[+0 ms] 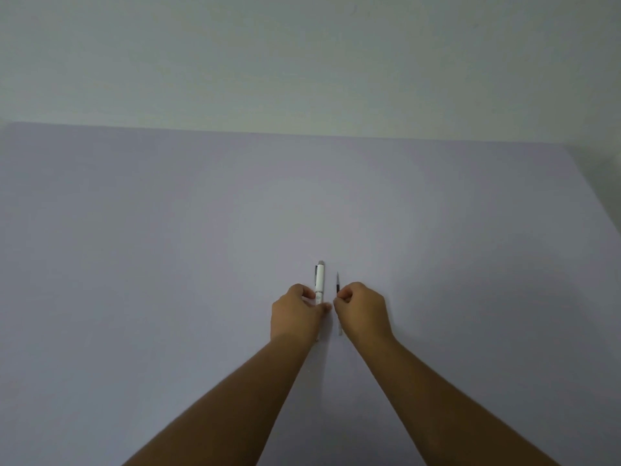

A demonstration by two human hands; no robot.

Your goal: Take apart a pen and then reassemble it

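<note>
Pinched in left hand: white cylindrical barrel, smooth, dark clip on side, grey end pointing away. Pinched in right hand: thin refill, dark tip up, clear lower end. Both just above matte lavender table, side by side, apart.

Pen barrel: white, smooth plastic in appearance, slightly glossy, with a dull grey, metal-like end cap and a dark clip along its left side. Refill: thin tube, dark at the far section and pale, translucent-looking plastic at the near section; finish too small to judge. Desk: uniform pale lilac surface, matt, smooth, no visible grain. Wall: off-white, matt, painted-looking.
</note>
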